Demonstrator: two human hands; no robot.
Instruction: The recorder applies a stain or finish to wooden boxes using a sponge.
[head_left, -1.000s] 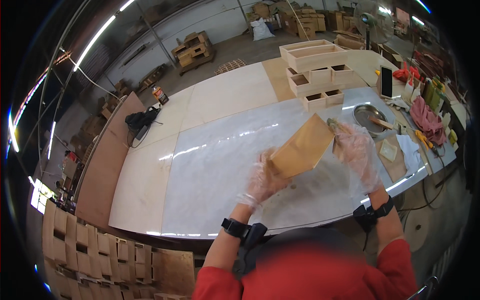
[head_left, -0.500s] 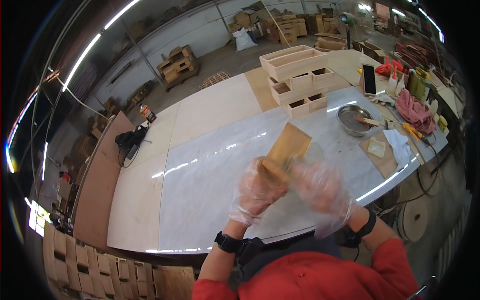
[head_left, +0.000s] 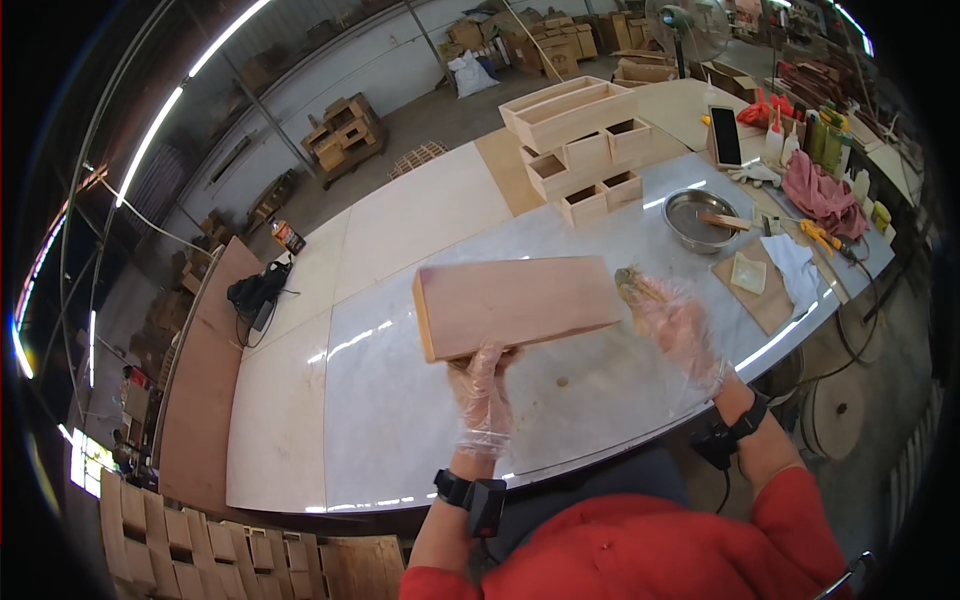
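Note:
My left hand (head_left: 483, 395), in a clear plastic glove, grips a wooden box (head_left: 515, 305) from below, its thumb on the lower edge. The box is held up over the table with one long, pale pinkish-brown face showing; its left end edge looks yellower. Just off the box's right end, my right hand (head_left: 675, 325), gloved the same way, is closed around a small yellowish-brown wad (head_left: 628, 281), perhaps cloth or sponge. The wad does not clearly touch the box.
Several pale unfinished wooden boxes (head_left: 570, 110) are stacked at the far side. A metal bowl (head_left: 702, 222) with a brush across its rim stands to the right, near a phone (head_left: 724, 137), a pink cloth (head_left: 823, 193) and bottles. A black bag (head_left: 258, 287) lies far left.
The box has been turned from a tilted, narrow golden view to its long pale face, lying sideways. My right hand has moved away from it to the right.

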